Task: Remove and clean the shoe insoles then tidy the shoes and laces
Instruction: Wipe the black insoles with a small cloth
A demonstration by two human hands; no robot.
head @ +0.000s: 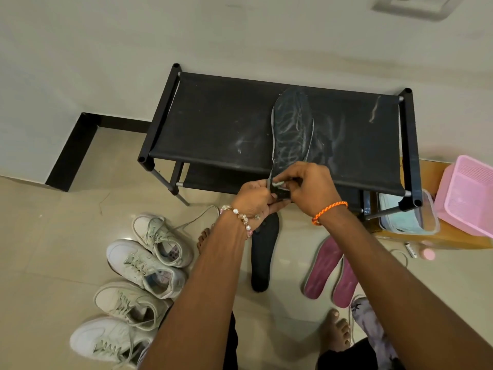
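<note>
Four white sneakers sit in a row on the tiled floor at left. Above a black shoe rack, the left hand and right hand both pinch the heel of a dark insole, held upright. A black insole and two maroon insoles lie on the floor below.

Soft, even indoor light; wide-angle bending at edges, slight overall softness.

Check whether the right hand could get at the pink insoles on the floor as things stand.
Probably not yet: the right hand and left hand both grip the dark insole. The pink insoles lie uncovered below it.
</note>
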